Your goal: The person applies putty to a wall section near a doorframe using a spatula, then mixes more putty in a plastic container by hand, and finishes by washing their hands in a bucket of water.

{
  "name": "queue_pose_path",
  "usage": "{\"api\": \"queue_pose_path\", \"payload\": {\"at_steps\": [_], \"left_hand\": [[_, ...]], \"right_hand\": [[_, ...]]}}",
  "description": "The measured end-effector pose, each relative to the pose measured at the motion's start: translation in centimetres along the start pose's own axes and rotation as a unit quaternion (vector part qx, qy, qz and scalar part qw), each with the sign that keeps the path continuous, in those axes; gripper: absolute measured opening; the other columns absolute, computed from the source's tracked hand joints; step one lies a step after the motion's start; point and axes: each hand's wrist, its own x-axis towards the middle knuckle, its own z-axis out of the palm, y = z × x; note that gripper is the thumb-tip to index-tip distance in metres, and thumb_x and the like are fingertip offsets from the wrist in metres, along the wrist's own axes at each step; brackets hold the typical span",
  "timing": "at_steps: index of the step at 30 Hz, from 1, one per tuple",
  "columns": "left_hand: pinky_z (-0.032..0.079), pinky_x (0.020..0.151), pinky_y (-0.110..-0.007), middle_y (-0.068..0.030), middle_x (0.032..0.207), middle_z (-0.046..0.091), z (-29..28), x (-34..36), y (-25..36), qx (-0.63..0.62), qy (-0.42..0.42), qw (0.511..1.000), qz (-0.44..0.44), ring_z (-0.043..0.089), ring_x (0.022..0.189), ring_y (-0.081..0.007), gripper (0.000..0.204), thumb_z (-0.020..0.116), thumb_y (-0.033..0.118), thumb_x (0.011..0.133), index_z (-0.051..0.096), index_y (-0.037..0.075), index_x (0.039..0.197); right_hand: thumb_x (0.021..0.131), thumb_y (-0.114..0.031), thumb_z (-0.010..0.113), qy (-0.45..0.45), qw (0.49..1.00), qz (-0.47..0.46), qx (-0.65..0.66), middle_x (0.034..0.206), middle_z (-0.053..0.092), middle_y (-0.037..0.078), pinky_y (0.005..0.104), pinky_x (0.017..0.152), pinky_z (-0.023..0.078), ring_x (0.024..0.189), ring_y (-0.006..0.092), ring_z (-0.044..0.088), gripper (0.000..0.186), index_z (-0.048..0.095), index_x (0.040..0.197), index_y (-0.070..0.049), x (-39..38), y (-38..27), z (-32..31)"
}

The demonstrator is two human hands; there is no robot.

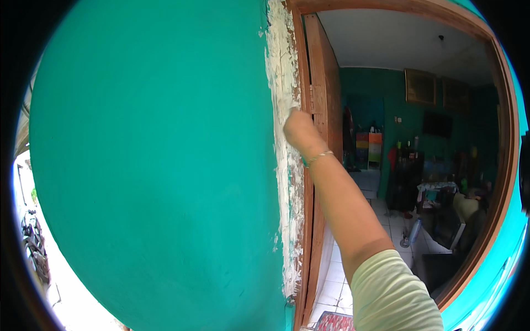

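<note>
My right hand (302, 131) is raised against a rough strip of white filler (284, 66) that runs down the wall beside the door frame. Its fingers are curled closed and face the strip, so whatever they may hold is hidden. A thin bracelet (319, 158) circles the wrist, and a pale green sleeve (395, 292) covers the upper arm. The filler looks uneven, with ragged edges smeared onto the green wall (154, 154) and brown patches near the wood. Of my left hand nothing shows.
Right of the strip stands a brown wooden door frame (303, 243), with a hinged door (327, 71) swung inward. Through the opening are a tiled floor (337, 276), furniture and a clear bottle (416, 229). A red patterned mat (335, 321) lies low at the threshold. Motorbikes (34, 243) stand outside at far left.
</note>
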Motion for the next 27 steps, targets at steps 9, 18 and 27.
{"api": "queue_pose_path", "payload": {"at_steps": [9,18,27], "left_hand": [[0.035,0.098,-0.051,-0.0284,0.122,0.043,-1.1,0.3,-0.7,-0.075,-0.064,0.995,0.02,0.045,0.113,-0.0413,0.057,0.03,0.041,0.097,0.037,-0.009,0.125],[0.031,0.099,-0.054,-0.0297,0.125,0.039,-0.5,0.2,-0.9,-0.157,-0.06,0.985,0.032,0.041,0.116,-0.0422,0.057,0.034,0.037,0.097,0.032,-0.01,0.128],[0.031,0.099,-0.054,-0.0309,0.125,0.038,-0.7,-0.1,-1.8,-0.152,-0.08,0.984,0.047,0.041,0.115,-0.0438,0.053,0.039,0.03,0.095,0.03,-0.01,0.129]], "right_hand": [[0.082,0.001,0.044,-0.225,0.973,-0.006,-0.058,0.103,0.058,0.033,0.0444,0.085,0.048,0.1,0.0435,0.058,0.025,0.056,0.101,0.011,-7.6,2.5,-0.6],[0.087,-0.003,0.036,-0.03,0.999,0.012,-0.029,0.109,0.057,0.032,0.0463,0.089,0.046,0.105,0.0433,0.056,0.029,0.053,0.108,0.008,1.2,0.1,1.6],[0.084,0.001,0.044,-0.254,0.964,0.058,-0.054,0.105,0.058,0.033,0.0454,0.087,0.046,0.101,0.044,0.057,0.037,0.045,0.12,0.008,-11.3,5.4,3.0]]}}
